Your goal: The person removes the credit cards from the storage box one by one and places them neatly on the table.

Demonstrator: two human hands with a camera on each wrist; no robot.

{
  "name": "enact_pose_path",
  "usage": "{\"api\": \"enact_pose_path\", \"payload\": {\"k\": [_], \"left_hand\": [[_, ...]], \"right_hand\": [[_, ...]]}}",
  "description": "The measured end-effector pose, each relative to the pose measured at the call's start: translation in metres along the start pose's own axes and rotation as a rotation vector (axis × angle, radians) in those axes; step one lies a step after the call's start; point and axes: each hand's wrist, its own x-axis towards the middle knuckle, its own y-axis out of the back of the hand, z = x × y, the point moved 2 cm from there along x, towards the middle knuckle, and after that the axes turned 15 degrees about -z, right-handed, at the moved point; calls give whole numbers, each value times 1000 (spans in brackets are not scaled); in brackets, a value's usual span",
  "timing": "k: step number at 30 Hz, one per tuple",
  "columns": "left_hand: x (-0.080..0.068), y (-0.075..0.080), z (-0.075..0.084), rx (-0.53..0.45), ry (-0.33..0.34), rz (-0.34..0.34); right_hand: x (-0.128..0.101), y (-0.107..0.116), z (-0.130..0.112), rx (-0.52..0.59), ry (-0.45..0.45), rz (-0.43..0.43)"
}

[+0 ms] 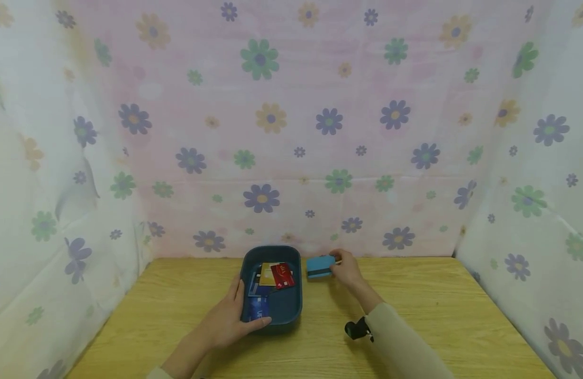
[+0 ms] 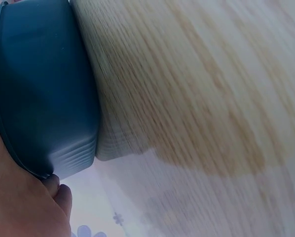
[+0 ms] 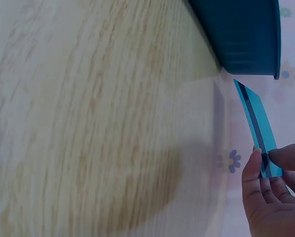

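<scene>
The right hand (image 1: 346, 268) pinches a light blue card (image 1: 320, 266) by one end between thumb and fingers (image 3: 258, 170), long axis running sideways with the free end pointing left toward the dark blue tray (image 1: 293, 308), held just beside its right rim above the wooden surface (image 1: 438, 310). The left hand (image 1: 231, 318) lies along the tray's left side, thumb curled over the near rim in a grip. Inside lie a red card (image 1: 283, 275), a tan card (image 1: 266, 273) and blue cards (image 1: 258, 307).
</scene>
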Motion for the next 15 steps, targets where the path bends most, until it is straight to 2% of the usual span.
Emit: {"api": "enact_pose_path", "payload": {"k": [4,11,15], "left_hand": [[1,-1,-1,-1,0,4],[0,0,2,-7,-3,-3],[-1,1,3,-13,-8,-1]], "right_hand": [[6,-2,8,-47,-10,11],[10,-7,16,-318,27,60],[11,-9,16,-363,25,69]]}}
